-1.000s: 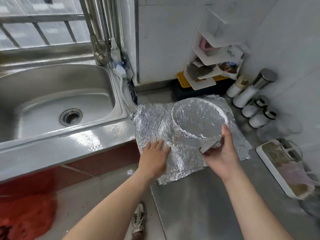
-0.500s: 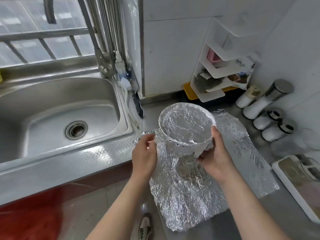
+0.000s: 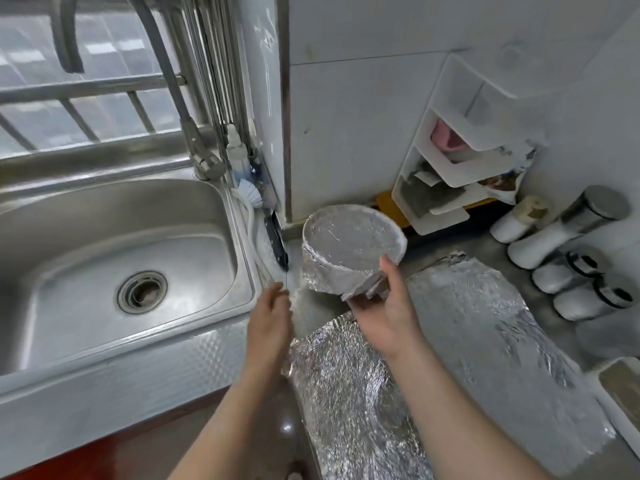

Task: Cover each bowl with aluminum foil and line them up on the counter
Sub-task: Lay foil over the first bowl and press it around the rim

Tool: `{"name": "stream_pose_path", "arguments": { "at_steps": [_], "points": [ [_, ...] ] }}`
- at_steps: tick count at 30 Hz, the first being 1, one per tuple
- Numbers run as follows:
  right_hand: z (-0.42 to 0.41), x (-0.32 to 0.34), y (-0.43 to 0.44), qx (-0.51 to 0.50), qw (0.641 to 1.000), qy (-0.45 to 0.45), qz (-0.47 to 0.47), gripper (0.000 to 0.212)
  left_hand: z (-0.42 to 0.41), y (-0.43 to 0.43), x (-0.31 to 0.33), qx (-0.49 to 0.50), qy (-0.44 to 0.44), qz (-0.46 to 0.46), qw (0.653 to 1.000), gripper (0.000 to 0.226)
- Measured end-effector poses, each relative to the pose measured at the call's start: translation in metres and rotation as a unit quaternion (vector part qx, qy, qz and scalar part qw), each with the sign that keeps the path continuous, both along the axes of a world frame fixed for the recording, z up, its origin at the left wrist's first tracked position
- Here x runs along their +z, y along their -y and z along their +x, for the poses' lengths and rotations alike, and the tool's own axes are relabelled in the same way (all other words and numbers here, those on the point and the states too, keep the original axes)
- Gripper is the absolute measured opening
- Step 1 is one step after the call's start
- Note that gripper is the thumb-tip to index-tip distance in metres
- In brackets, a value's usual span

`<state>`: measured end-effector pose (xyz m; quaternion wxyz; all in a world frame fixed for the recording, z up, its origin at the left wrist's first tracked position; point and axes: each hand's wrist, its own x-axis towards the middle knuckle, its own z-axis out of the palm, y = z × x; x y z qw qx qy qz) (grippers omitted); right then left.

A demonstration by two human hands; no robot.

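A bowl wrapped in crinkled aluminum foil [image 3: 351,249] hangs above the back of the steel counter [image 3: 436,249], close to the white tiled wall. My right hand [image 3: 386,313] grips its near side from below, thumb on the rim. To the left of the bowl, my left hand [image 3: 272,322] hovers free of it, fingers loosely apart, holding nothing. A large loose foil sheet [image 3: 450,368] lies flat on the counter under and in front of my right forearm.
A steel sink [image 3: 114,271] with a tap fills the left. A white tiered rack [image 3: 450,168] stands against the wall. White shakers [image 3: 550,244] line the right side, and a white tray [image 3: 620,393] sits at the right edge. A dish brush [image 3: 252,216] lies between sink and counter.
My right hand lifted the covered bowl off the foil sheet and carried it back toward the wall. My left hand let go of the foil and drifted left.
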<state>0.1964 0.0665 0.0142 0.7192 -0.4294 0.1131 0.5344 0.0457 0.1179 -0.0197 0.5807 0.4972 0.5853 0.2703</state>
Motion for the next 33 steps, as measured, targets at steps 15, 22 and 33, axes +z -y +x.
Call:
{"name": "stream_pose_path", "arguments": {
  "at_steps": [15, 22, 33],
  "points": [
    [0.008, -0.009, -0.003, 0.160, 0.971, 0.108, -0.142, 0.039, 0.050, -0.046, 0.018, 0.020, 0.124, -0.091, 0.988, 0.052],
    [0.018, -0.005, -0.001, 0.141, 0.954, 0.198, -0.176, 0.021, 0.053, -0.045, 0.021, 0.038, 0.107, -0.090, 0.990, 0.040],
    [0.021, -0.001, -0.010, 0.138, 0.957, 0.199, -0.158, 0.025, 0.060, -0.057, 0.021, -0.029, 0.056, -0.044, 0.997, 0.032]
  ]
}}
